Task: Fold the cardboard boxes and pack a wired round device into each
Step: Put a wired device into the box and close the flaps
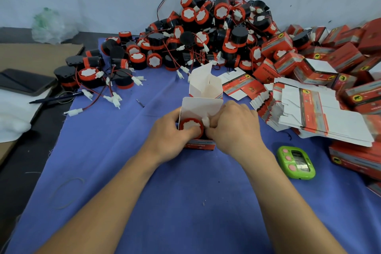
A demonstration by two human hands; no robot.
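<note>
An open red and white cardboard box [201, 106] stands on the blue cloth at the centre, its white flaps up. Inside it sits a round black device with a red rim and white face [190, 124]. My left hand [170, 133] grips the box's left side, its thumb on the device's rim. My right hand [233, 128] pinches the device's white plug [205, 121] at the box's right edge. Behind it stands a second open box [205, 84], which looks empty.
A big heap of wired round devices [198, 33] fills the back. Flat box blanks [321, 117] and closed red boxes [346, 55] crowd the right. A green timer [295, 162] lies near right. A pen [55, 98], phone [24, 81] and cardboard lie left.
</note>
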